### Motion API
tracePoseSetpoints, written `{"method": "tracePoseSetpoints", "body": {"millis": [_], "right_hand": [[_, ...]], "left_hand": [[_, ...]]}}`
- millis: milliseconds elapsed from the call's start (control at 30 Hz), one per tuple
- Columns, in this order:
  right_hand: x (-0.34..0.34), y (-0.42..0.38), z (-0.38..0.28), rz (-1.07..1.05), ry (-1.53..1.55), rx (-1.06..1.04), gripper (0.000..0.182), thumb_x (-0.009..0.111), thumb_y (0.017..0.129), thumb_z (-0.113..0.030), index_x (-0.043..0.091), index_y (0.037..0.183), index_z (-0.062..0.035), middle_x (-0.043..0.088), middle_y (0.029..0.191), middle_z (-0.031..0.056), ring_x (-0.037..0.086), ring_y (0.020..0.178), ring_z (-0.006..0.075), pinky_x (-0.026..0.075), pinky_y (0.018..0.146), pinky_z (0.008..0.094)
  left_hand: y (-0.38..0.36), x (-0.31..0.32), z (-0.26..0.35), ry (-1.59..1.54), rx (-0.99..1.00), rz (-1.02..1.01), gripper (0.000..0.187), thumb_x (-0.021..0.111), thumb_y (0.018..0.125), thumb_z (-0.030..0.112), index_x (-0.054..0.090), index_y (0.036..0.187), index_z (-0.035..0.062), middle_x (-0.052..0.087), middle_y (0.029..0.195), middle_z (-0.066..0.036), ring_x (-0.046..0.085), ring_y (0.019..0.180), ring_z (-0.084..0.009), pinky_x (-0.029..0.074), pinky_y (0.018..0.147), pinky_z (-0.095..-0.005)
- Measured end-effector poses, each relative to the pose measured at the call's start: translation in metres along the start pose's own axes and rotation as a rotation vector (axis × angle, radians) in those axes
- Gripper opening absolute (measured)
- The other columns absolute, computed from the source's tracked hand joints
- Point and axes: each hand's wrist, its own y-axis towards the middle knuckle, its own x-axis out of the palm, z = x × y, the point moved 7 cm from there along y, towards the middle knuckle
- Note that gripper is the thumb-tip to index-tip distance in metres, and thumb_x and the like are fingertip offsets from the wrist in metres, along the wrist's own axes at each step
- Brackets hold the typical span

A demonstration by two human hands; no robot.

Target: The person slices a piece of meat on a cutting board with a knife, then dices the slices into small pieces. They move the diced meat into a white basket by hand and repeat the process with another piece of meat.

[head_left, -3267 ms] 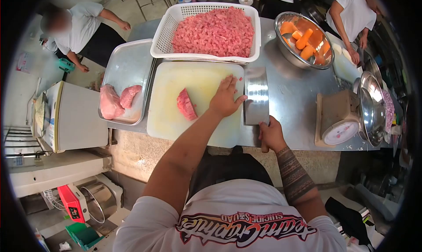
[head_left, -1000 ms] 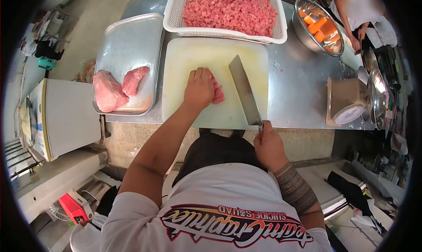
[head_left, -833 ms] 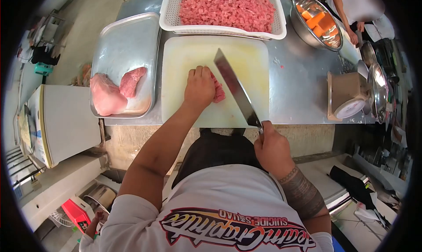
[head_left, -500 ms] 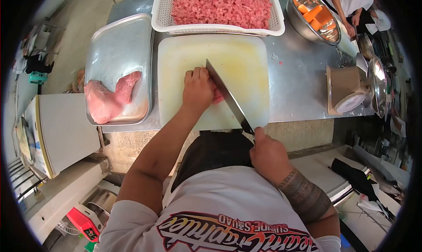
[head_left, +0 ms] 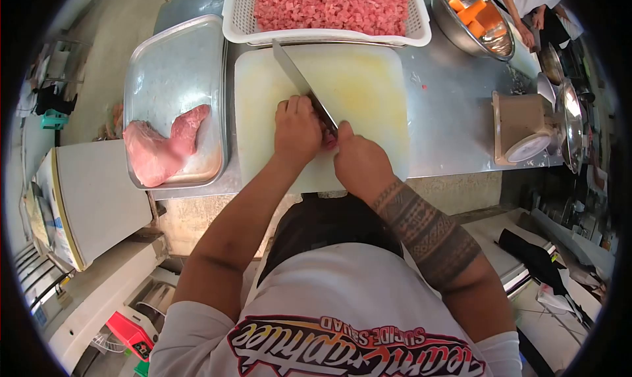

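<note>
On the white cutting board (head_left: 368,81), the left hand (head_left: 295,132) is clamped over a piece of raw meat (head_left: 330,141), the right hand (head_left: 363,161) wrapped around the handle of a cleaver (head_left: 290,66) slanting just beside the left fingers. Left of the board, two raw cuts (head_left: 150,154) lie in a metal tray (head_left: 176,58).

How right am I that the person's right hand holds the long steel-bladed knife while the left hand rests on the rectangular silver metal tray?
One part is wrong: in the head view, the left hand is on the small pink piece of meat on the white cutting board, not on the rectangular silver metal tray. The right hand does hold the long steel-bladed knife.
</note>
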Motion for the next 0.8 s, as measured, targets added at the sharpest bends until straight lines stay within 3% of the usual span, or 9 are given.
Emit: {"method": "tracePoseSetpoints", "body": {"millis": [100,267,400,500,600,800], "right_hand": [[-0.011,0.001,-0.005,0.0,0.0,0.012,0.022,0.059,0.092,-0.006,0.053,0.112,0.0,0.071,0.084,0.0222,0.074,0.08,0.0425,0.059,0.07,0.0538],[-0.055,-0.078,-0.008,-0.115,-0.039,0.112,0.023,0.064,0.09,-0.005,0.052,0.11,0.0002,0.071,0.087,0.0234,0.073,0.08,0.044,0.059,0.071,0.0536],[-0.06,-0.118,-0.004,-0.225,-0.011,0.174,0.026,0.066,0.091,-0.006,0.052,0.111,0.0012,0.071,0.088,0.024,0.072,0.08,0.0443,0.059,0.071,0.0522],[-0.045,-0.115,-0.003,-0.168,0.017,0.107,0.028,0.065,0.091,-0.006,0.052,0.114,0.0023,0.07,0.088,0.0241,0.072,0.08,0.0439,0.059,0.07,0.0521],[-0.031,-0.089,-0.006,-0.273,-0.024,0.161,0.033,0.064,0.092,-0.006,0.053,0.12,0.0047,0.07,0.089,0.0247,0.073,0.08,0.0421,0.059,0.07,0.0521],[0.015,-0.037,-0.007,-0.075,-0.06,0.05,0.029,0.062,0.09,-0.005,0.054,0.117,0.0029,0.07,0.082,0.0227,0.073,0.075,0.0411,0.06,0.07,0.0525]], "left_hand": [[0.002,-0.022,-0.012,-0.262,-0.188,-0.05,0.024,0.058,0.088,0.002,0.059,0.112,-0.0015,0.062,0.112,-0.02,0.057,0.103,-0.0405,0.048,0.093,-0.0489],[-0.002,-0.022,-0.008,-0.099,-0.065,-0.059,0.026,0.057,0.087,0.0,0.058,0.113,-0.0014,0.061,0.111,-0.02,0.057,0.102,-0.0399,0.049,0.094,-0.0486],[-0.002,-0.017,-0.009,-0.104,-0.08,-0.097,0.028,0.058,0.086,0.001,0.059,0.114,-0.0015,0.061,0.11,-0.019,0.056,0.102,-0.0392,0.049,0.094,-0.0479],[-0.003,-0.018,-0.008,-0.156,-0.066,-0.047,0.021,0.059,0.088,0.002,0.059,0.109,-0.0012,0.061,0.108,-0.022,0.056,0.1,-0.0424,0.047,0.092,-0.0514],[-0.005,-0.014,-0.009,-0.113,-0.07,-0.077,0.03,0.064,0.085,0.004,0.059,0.113,-0.0017,0.061,0.109,-0.018,0.056,0.102,-0.0388,0.048,0.094,-0.0479],[-0.006,-0.012,-0.011,-0.112,-0.04,0.003,0.029,0.071,0.085,0.01,0.061,0.109,-0.0008,0.063,0.107,-0.017,0.057,0.1,-0.0383,0.048,0.093,-0.0474]]}}
